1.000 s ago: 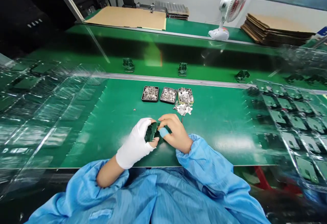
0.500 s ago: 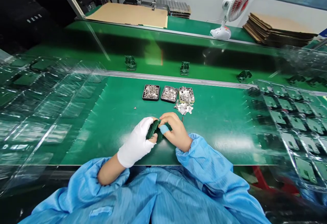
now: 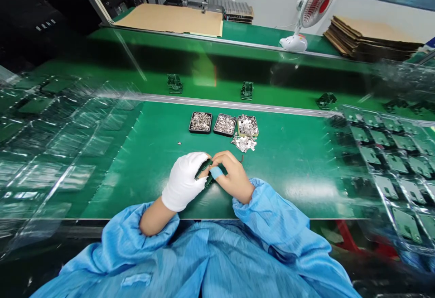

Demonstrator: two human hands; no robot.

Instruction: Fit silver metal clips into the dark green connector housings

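Note:
My left hand (image 3: 185, 182), in a white glove with bare fingertips, is closed around a small green circuit board (image 3: 204, 169) and holds it tilted above the bench. At the board's upper right edge, the fingers and thumb of my right hand (image 3: 233, 175) are pinched together, with blue tape around the thumb. Whatever lies between those right fingertips is hidden. Beyond my hands stand three small trays of silvery metal parts: a left tray (image 3: 200, 122), a middle tray (image 3: 224, 125) and a right tray (image 3: 248, 126). Loose metal pieces (image 3: 244, 143) lie in front of the right one.
Clear plastic trays (image 3: 404, 166) with green boards flank the bench on the right; more plastic trays (image 3: 68, 153) lie left. Behind a metal rail (image 3: 217, 104), several circuit boards (image 3: 247, 90) sit on a green strip. A fan (image 3: 306, 19) and cardboard stack (image 3: 370, 40) stand farther back.
My left hand has shifted slightly right and up, its thumb now closer to my right fingertips. The boards behind the rail have moved slightly right. The fan head has turned.

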